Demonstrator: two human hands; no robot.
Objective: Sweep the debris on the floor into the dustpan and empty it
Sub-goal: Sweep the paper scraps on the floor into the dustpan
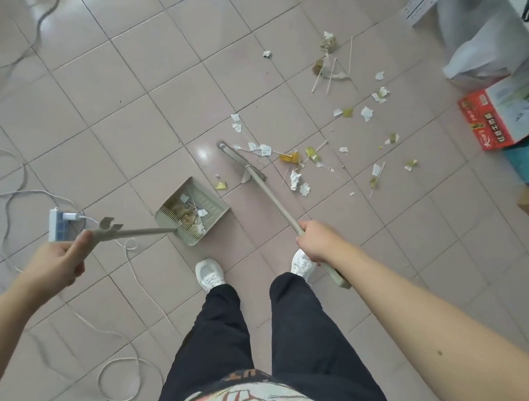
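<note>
Broom (270, 194) gripped in right hand (316, 240), dustpan (195, 212) in left hand (61, 257); debris (297, 158) beyond them could be flicked past dustpan by hard strokes.

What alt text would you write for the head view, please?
A person's right hand grips a long beige broom beside scattered paper scraps and thin sticks on a pink tiled floor, while the left hand holds the long handle of a beige plastic dustpan containing debris.

The red cardboard box (481, 125) by the floor's right edge carries black Chinese characters on a yellow strip, too blurred to read. Letters on the shirt (244, 378) are illegible.
</note>
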